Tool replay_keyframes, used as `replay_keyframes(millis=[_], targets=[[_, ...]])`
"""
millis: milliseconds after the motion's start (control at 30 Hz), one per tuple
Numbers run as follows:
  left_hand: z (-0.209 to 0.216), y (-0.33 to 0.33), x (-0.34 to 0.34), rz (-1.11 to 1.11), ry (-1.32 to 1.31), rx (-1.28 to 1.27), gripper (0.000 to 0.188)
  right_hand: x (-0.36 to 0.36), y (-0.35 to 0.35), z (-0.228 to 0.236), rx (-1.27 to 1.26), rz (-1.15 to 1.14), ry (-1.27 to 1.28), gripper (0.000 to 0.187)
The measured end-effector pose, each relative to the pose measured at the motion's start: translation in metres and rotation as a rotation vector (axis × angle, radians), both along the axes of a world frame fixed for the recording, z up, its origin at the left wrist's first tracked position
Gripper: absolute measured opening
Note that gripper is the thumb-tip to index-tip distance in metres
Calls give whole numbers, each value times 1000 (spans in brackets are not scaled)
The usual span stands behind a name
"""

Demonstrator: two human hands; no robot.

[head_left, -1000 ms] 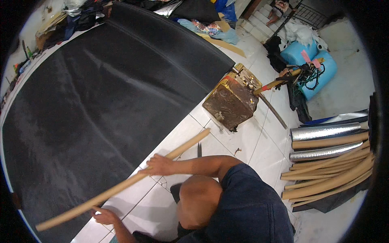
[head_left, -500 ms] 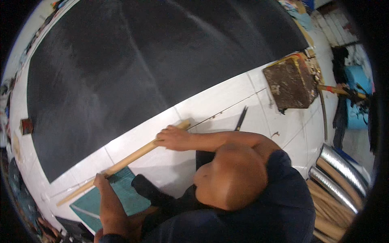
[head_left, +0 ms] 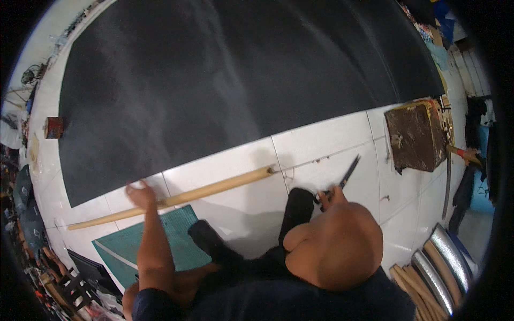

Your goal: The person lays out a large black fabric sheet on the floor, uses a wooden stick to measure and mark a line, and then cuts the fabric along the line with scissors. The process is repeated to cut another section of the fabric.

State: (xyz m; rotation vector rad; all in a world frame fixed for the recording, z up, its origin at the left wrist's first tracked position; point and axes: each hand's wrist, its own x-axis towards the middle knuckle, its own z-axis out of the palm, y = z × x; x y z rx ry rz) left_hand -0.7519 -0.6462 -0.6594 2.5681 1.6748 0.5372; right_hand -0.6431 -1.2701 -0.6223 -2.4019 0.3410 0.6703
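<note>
A large black sheet (head_left: 187,91) lies spread over the white tiled floor. A long tan cardboard tube (head_left: 214,190) rests along its near side, slightly apart from its edge. My left hand (head_left: 142,195) is over the sheet's near edge at the left, just beyond the tube, with thumb and fingers apart and nothing in them. My right hand (head_left: 334,197) is low at the floor beside my foot, closed round the handles of black scissors (head_left: 350,171). Their blades point away to the far right; the handles are partly hidden by my fingers.
A green cutting mat (head_left: 182,235) lies under the tube's left part, by my foot. A reddish block (head_left: 53,128) sits at the sheet's left edge. A stained brown box (head_left: 415,136) stands at right. Silver rolls (head_left: 450,257) and brown tubes (head_left: 415,291) lie lower right.
Both hands have let go of the cardboard tube, which now lies on the floor. My right hand has come back and taken hold of the scissors; my left has reached to the sheet's edge.
</note>
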Motion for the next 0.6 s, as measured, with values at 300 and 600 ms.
replay_keyframes(millis=[300, 600], targets=[[39, -228, 190, -1266, 137, -337, 66, -60, -16, -2, -195, -274, -143, 42], [23, -266, 222, -1425, 292, -268, 37, -38, 0, 30, -193, -195, 8, 43]])
